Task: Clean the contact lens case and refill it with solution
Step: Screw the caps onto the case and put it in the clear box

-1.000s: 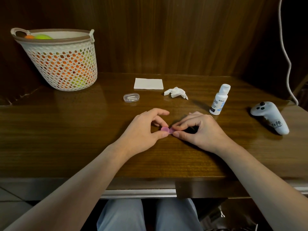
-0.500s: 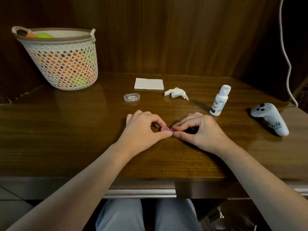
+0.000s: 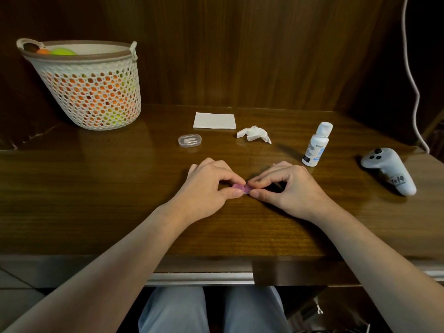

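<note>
We have both hands down on the tabletop (image 3: 96, 188), close to the near edge and roughly at its middle; resting them there steadies the small work, in our judgement. Between them sits the pink contact lens case (image 3: 241, 187), low on the wood; our left hand (image 3: 206, 186) pinches 1 end of it between thumb and forefinger, and our right hand (image 3: 290, 187) pinches the other end the same way, so each grip is clenched on the case and the 2 thumbs nearly meet. Most of the case is hidden by our fingertips; only a pink sliver shows between them, so we cannot tell whether its caps are on or off. The paired pinch reads to us as 1 hand holding the body fast while the other turns or seats a cap; which of these, we cannot say.

The solution bottle (image 3: 316, 145) stands upright and capped beyond our right hand, near but not touching, within easy reach for the refill. Further back lie a folded white tissue (image 3: 214, 120) and a crumpled tissue (image 3: 254, 134), well apart from the case; the crumpled 1 suggests wiping, though we only infer that. A small clear box (image 3: 189, 140) sits behind our left hand; a mesh basket (image 3: 96, 92) and a grey controller (image 3: 389, 170) keep to the far left and right, clear of the work.
</note>
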A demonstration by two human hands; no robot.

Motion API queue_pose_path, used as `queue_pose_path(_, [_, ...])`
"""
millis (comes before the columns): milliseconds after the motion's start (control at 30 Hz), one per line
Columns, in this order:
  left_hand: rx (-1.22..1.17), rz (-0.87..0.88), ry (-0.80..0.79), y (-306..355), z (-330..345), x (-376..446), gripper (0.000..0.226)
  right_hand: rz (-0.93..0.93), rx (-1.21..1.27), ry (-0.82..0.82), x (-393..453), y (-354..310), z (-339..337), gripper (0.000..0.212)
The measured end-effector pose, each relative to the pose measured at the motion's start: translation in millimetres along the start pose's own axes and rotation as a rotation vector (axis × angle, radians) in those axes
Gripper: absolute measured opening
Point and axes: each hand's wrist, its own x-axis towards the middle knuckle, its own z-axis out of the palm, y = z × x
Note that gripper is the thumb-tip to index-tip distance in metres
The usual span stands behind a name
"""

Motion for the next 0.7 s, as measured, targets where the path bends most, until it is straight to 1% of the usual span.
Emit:
queue_pose_path(100, [0.003, -0.009, -0.033, -0.6, -0.3, -1.4, 0.025, 0.005, 0.014, -0.001, -0.6, 0.4, 0.1, 0.019])
queue_pose_path(200, [0.01, 0.003, -0.035, -1.4, -0.5, -4.0, 0.026, 0.004, 0.014, 0.006, -0.9, 0.7, 0.4, 0.019])
queue_pose_path(267, [0.019, 0.007, 0.009, -0.3, 1.0, -5.6, 0.033, -0.003, 0.01, 0.009, -0.9, 0.9, 0.4, 0.019])
queue_pose_path(333, [0.05, -0.025, 0.093, 1.9, 2.4, -5.9, 0.039, -0.009, 0.001, 0.01, -1.1, 1.0, 0.3, 0.019])
queue_pose_path(400, [0.076, -0.04, 0.158, 3.2, 3.9, -4.6, 0.036, -0.007, -0.003, 0.008, -1.2, 1.1, 0.1, 0.019])
queue_pose_path(467, [0.064, -0.017, 0.174, 3.6, 5.1, -3.8, 0.028, -0.003, -0.002, 0.007, -1.3, 1.0, 0.2, 0.018])
queue_pose_path(633, [0.079, 0.036, 0.116, 1.6, 3.8, -4.0, 0.014, 0.01, -0.001, 0.003, -0.3, 0.0, 0.5, 0.017])
queue_pose_path(700, [0.07, 0.038, 0.079, 1.7, 2.5, -4.4, 0.015, 0.017, 0.005, 0.003, -0.2, -0.6, 0.2, 0.018])
